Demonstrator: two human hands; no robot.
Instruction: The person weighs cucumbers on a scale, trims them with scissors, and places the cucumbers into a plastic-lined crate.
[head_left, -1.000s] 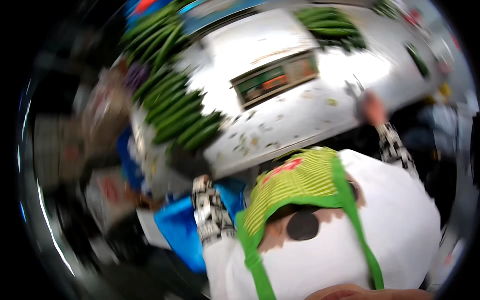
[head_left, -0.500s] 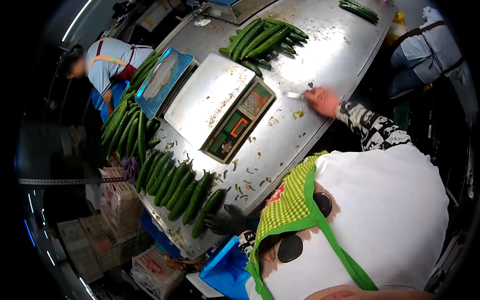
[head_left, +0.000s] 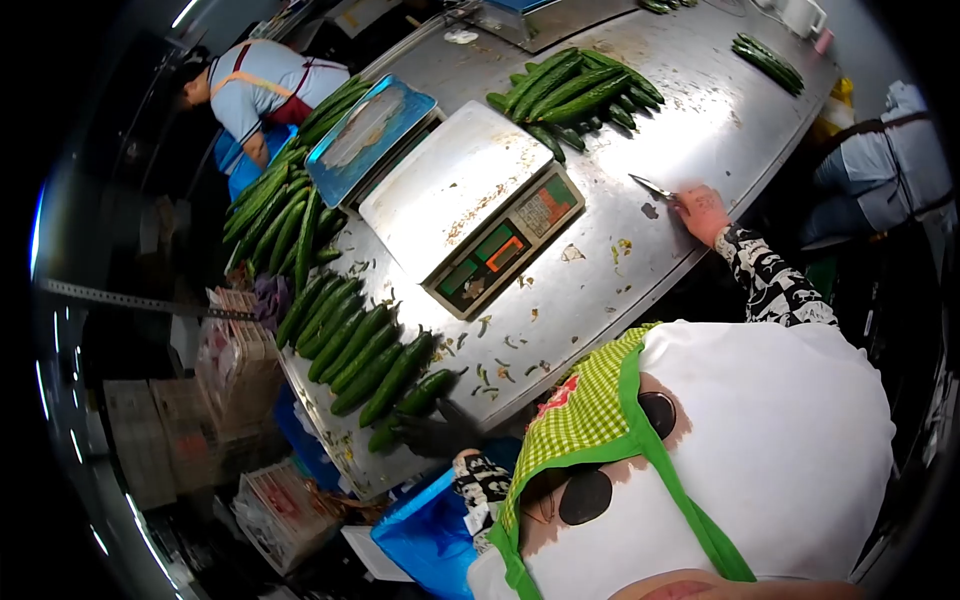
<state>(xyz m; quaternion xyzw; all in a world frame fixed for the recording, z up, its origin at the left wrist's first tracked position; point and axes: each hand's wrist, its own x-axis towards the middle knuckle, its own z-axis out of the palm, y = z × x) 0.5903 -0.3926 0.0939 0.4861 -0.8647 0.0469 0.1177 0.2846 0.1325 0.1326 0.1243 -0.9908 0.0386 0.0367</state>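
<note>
My left hand, in a black glove, lies over the side of the nearest cucumber, fingers curled against it. That cucumber is the last of a row of green cucumbers lying side by side along the table edge. In my bare right hand is a small knife, its blade pointing left over the metal table. A digital scale stands between the row and my right hand, nothing on its pan. Small green trimmings are scattered in front of the scale.
More cucumbers are heaped behind the scale, beside the blue tray and at the far right. A blue plastic bag hangs below the table edge. One person bends at the far left; another stands right.
The black-gloved left hand has moved onto the nearest cucumber, which now lies at a flatter slant. My right hand has drawn back rightward with the knife. The whole view has shifted slightly.
</note>
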